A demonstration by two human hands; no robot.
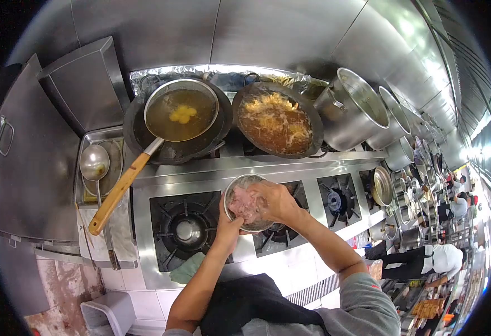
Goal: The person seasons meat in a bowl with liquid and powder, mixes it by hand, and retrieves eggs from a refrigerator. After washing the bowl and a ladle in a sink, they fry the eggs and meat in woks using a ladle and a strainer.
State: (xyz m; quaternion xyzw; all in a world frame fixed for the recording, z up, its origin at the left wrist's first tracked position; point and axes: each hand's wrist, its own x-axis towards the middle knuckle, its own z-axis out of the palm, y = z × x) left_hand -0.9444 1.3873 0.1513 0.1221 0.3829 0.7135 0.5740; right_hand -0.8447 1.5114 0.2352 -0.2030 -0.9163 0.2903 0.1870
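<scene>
My left hand (227, 227) grips a round metal bowl (229, 183) by its near left side, thumb over the rim. Inside lies pink, raw-looking ground meat (245, 204). My right hand (280, 203) reaches over the bowl's right side, its fingers curled down into the meat and partly hidden. Beyond the bowl, a wok (245, 120) holds bubbling brown oil with golden pieces frying. On the wok to its left (170, 155) rests a wide strainer (150, 103) with a wooden handle (119, 193); several yellow balls (183, 113) show in the liquid within it.
Gas burners (188, 231) line the steel stove below the bowl. A ladle (95, 163) lies across a tray at left. A green cloth (187, 269) sits on the stove's front edge. Large pots (340, 117) stand at right. A person in white (447, 260) bends farther right.
</scene>
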